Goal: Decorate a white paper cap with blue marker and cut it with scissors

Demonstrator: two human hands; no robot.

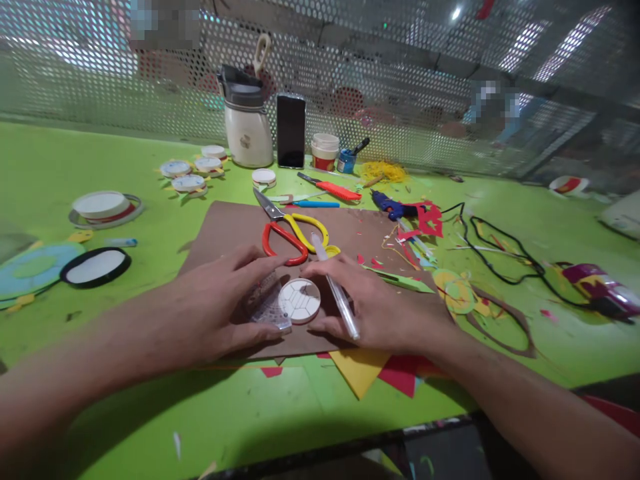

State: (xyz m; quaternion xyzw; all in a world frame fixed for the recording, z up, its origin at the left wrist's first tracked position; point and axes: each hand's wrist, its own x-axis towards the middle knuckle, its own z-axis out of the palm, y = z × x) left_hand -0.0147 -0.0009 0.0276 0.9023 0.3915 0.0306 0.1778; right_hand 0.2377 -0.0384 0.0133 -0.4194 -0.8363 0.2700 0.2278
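Observation:
A small white disc (299,301) with dark lines forming a pattern of cells lies on a brown board (225,230) between my hands. My left hand (245,293) grips a clear plastic piece (269,303), perhaps a ruler, right beside the disc's left edge. A pale, see-through pen (341,303) slants through my right hand (367,300), whose thumb and fingers are bent close to the disc's right side. Just beyond the disc rests a pair of scissors (287,235) with one red and one yellow handle loop. My fingers partly cover the plastic piece.
Several white-topped discs (189,185) stand at back left, near a white flask (249,127) and an upright phone (291,130). A red cutter (340,191) and blue pen (315,204) lie behind the scissors. Right are a blue glue gun (393,207), its black cord and paper scraps.

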